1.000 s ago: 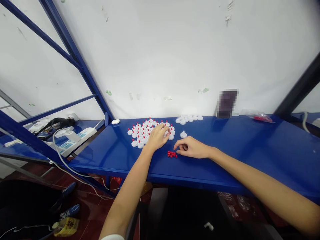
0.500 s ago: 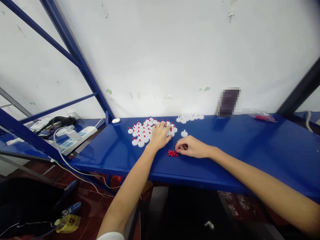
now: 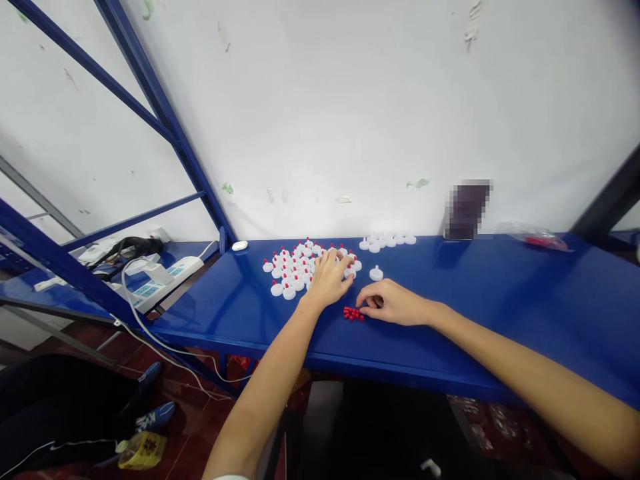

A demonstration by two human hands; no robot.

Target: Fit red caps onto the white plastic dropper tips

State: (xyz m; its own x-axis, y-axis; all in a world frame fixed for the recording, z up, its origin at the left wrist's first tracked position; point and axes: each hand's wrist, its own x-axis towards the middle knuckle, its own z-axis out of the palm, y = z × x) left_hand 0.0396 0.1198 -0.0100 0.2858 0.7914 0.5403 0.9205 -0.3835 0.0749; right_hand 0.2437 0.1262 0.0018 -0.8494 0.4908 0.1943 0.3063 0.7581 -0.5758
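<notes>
My left hand (image 3: 330,277) lies over the right side of a cluster of white round nozzle lids (image 3: 295,267), many with small red tips. Its fingers are spread, and they partly hide the lids below. My right hand (image 3: 393,302) is curled, thumb and forefinger drawn together at the edge of a small pile of red tip caps (image 3: 353,313). Whether a cap is between those fingertips is too small to tell. Just beyond the right hand stands a single white lid (image 3: 376,273) with a bare spout.
More white lids (image 3: 387,241) stand by the wall. Along the back of the blue table (image 3: 500,307) are a white case (image 3: 240,246), a blurred dark panel (image 3: 467,210) and a clear bag (image 3: 540,237) with red contents. A power strip (image 3: 167,283) lies left, beyond the blue frame.
The view has shifted slightly, moving everything a little right and down. My left hand stays over the lids, and my right hand stays at the red pile with its fingertips at the edge.
</notes>
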